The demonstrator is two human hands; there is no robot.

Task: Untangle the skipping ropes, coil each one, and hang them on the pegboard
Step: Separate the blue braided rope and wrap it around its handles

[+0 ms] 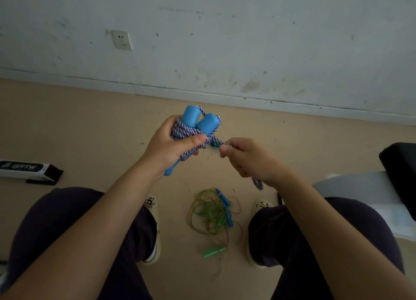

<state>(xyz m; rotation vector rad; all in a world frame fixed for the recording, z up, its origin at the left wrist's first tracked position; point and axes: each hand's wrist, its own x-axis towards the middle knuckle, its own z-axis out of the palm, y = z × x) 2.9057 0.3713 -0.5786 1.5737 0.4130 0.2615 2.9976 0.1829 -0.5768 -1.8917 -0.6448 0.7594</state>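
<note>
From the head camera, the left hand (pixel 173 145) gripped a coiled blue-and-white braided skipping rope (pixel 188 131), fingers and thumb wrapped round the bundle and its two blue handles (pixel 199 120), which stood side by side above the fist. The right hand (pixel 244 157) pinched the loose end of the same rope just beside the coil, and a short stretch of it hung out below that wrist. Both hands were held above the beige floor (pixel 78 124), near the wall. Between the person's feet lay a tangled heap of thin ropes (pixel 211 211) with blue and green handles. A white-and-black box (pixel 27 170) lay on the floor at left.
</note>
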